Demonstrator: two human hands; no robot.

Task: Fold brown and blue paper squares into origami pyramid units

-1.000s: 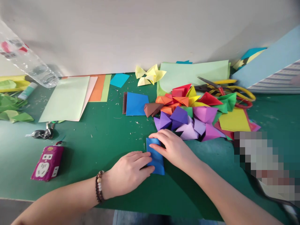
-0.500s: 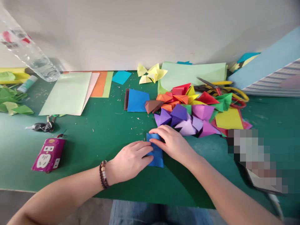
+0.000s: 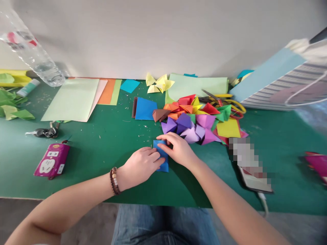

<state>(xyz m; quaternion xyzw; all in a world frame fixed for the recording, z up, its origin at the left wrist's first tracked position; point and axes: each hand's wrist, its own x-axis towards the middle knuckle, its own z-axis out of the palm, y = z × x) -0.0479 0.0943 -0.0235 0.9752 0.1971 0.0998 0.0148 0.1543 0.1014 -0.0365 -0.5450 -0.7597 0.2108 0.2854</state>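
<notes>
A folded piece of blue paper (image 3: 163, 166) lies on the green table in front of me, partly covered by my fingers. My left hand (image 3: 141, 166) presses on its left side with fingers drawn together. At its upper right edge, my right hand (image 3: 176, 148) grips it between thumb and fingers; the exact fingertip contact is partly hidden. Just beyond the hands is a stack of blue square paper (image 3: 146, 109) with brown sheets under it. A brown folded piece (image 3: 160, 115) rests at the stack's right corner, beside purple folded pieces (image 3: 184, 123).
Red and orange folded pieces (image 3: 178, 108), scissors (image 3: 217, 99) and a phone (image 3: 251, 170) with a cable are to the right. A paper bag (image 3: 268, 81) stands behind. Leftward are paper sheets (image 3: 71, 98), keys (image 3: 44, 132), a purple power socket (image 3: 52, 160) and a plastic bottle (image 3: 38, 58).
The camera view has shifted to the right, so more of the paper bag and a magenta object at the right edge show. Both hands keep nearly the same hold on the blue paper.
</notes>
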